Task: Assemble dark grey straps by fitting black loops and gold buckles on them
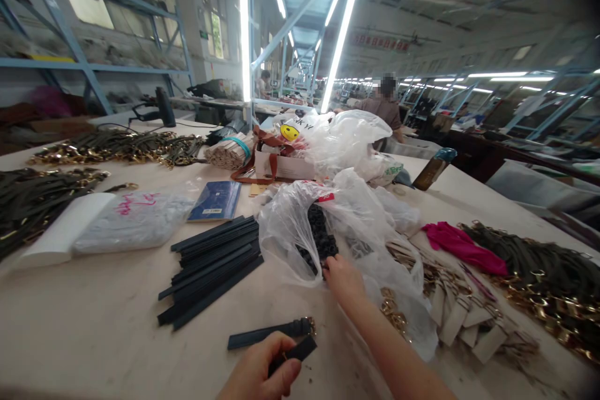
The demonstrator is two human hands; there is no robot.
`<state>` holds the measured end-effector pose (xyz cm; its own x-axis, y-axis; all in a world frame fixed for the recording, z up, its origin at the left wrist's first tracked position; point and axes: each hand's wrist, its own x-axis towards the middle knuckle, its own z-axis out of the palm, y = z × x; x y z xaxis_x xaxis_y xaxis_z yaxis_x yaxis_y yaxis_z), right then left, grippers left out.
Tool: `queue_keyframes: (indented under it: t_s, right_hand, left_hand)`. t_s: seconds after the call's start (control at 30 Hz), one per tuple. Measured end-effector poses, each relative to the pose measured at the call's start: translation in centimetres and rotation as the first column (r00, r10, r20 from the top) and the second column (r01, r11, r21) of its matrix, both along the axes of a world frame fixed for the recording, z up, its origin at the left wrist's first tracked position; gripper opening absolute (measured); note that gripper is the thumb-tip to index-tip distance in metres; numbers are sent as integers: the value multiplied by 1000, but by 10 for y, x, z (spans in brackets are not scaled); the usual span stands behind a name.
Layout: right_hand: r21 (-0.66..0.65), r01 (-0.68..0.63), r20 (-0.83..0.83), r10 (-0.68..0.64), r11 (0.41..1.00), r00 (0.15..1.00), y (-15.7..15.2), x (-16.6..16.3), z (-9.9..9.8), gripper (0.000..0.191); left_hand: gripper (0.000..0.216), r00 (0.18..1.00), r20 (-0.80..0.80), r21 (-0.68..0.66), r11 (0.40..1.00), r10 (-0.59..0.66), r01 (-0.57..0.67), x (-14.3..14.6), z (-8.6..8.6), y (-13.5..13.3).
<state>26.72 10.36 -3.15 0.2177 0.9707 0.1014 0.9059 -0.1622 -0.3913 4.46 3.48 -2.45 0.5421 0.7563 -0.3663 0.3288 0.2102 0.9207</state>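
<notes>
My left hand (267,365) is closed round a dark leather strap (304,348), whose flat end sticks out past the thumb. Just beyond it lies another dark strap (262,332) with a gold buckle at its right end. My right hand (344,278) reaches to the mouth of a clear plastic bag (285,225). Its fingers are pinched together at the small black pieces (323,231) inside; what they grip is hidden. Left of the bag, a stack of dark strips (215,262) is fanned out on the table (94,325).
Gold rings (394,312) sit in clear plastic beside my right forearm. Beige straps (464,312), a pink cloth (464,247) and dark straps with gold hardware (544,262) lie at the right. A blue booklet (215,201) and plastic packet (135,222) are at the left. A person (387,106) is farther back.
</notes>
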Motion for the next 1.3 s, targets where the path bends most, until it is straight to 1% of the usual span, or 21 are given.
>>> queue_keyframes:
  t_s: [0.07, 0.13, 0.27, 0.3, 0.37, 0.4, 0.43, 0.47, 0.5, 0.53, 0.57, 0.63, 0.73, 0.8, 0.87, 0.93, 1.03, 1.1, 1.17, 1.23, 1.3]
  right_hand:
    - [15, 19, 9, -19, 1000, 1000, 5, 1, -7, 18]
    - [46, 17, -11, -17, 999, 1000, 4, 3, -9, 21]
    - [125, -26, -101, 39, 992, 994, -13, 3, 3, 14]
    - [138, -43, -150, 64, 990, 987, -21, -1, 8, 13]
    - [133, -73, -373, 118, 988, 920, -41, -17, 18, 15]
    - [109, -81, -601, 131, 991, 788, -53, -27, 22, 17]
    - [79, -96, -795, 120, 992, 595, -64, -37, 25, 20]
    - [50, -116, -907, 94, 992, 411, -75, -47, 28, 22]
    - [32, -122, -964, 63, 992, 257, -84, -56, 30, 24]
    - [20, -117, -986, 39, 993, 161, -92, -63, 32, 25]
    - [11, -100, -994, 23, 995, 111, -98, -69, 32, 27]
    - [8, -47, -996, 12, 999, 86, -104, -75, 32, 30]
    - [22, 20, -994, 20, 1000, 103, -107, -78, 28, 32]
    - [34, 72, -994, 26, 997, 110, -108, -78, 25, 32]
    - [40, 105, -992, 27, 994, 120, -110, -78, 22, 31]
    - [42, 112, -991, 27, 993, 133, -114, -77, 19, 30]
    - [7, 90, -995, -2, 996, 102, -118, -77, 15, 30]
    - [-25, 39, -996, -28, 999, 81, -119, -78, 11, 31]
    - [-42, 6, -996, -42, 999, 82, -120, -80, 6, 29]
    - [-54, 15, -996, -55, 998, 66, -121, -81, 0, 27]
    - [-74, 48, -997, -75, 996, 20, -121, -81, -5, 27]
  left_hand:
    - [21, 1000, -10, 10, 1000, -1, 1, -3, -1, -1]
    - [23, 999, -42, 14, 1000, 13, -13, -4, -1, -1]
    - [28, 996, -51, 37, 997, 71, -69, -3, 7, 0]
    - [28, 995, -42, 48, 995, 91, -89, -2, 10, 1]
    - [28, 991, -20, 75, 989, 131, -129, 1, 16, 4]
    - [28, 989, -5, 95, 985, 148, -147, 2, 20, 5]
    - [28, 986, 10, 119, 979, 164, -164, 3, 23, 6]
    - [29, 984, 20, 148, 973, 177, -178, 4, 25, 6]
    - [29, 983, 19, 178, 966, 185, -185, 5, 27, 6]
    - [29, 982, 8, 207, 960, 189, -186, 5, 29, 4]
    - [29, 982, -12, 235, 955, 190, -182, 5, 30, 2]
    - [27, 979, -56, 285, 943, 195, -171, 4, 31, -2]
    - [24, 974, -86, 317, 933, 210, -173, 4, 29, -9]
    - [23, 975, -88, 289, 942, 203, -170, 5, 27, -13]
    - [22, 980, -88, 229, 961, 180, -156, 6, 26, -15]
    - [20, 985, -93, 165, 978, 147, -131, 7, 27, -16]
    - [18, 989, -112, 108, 990, 102, -90, 7, 26, -16]
    - [18, 989, -117, 110, 991, 86, -73, 7, 25, -15]
    - [21, 990, -115, 123, 990, 82, -68, 5, 23, -15]
    - [22, 995, -82, 143, 989, 54, -42, 3, 23, -15]
    - [20, 1000, -25, 164, 987, 0, 4, 0, 25, -16]
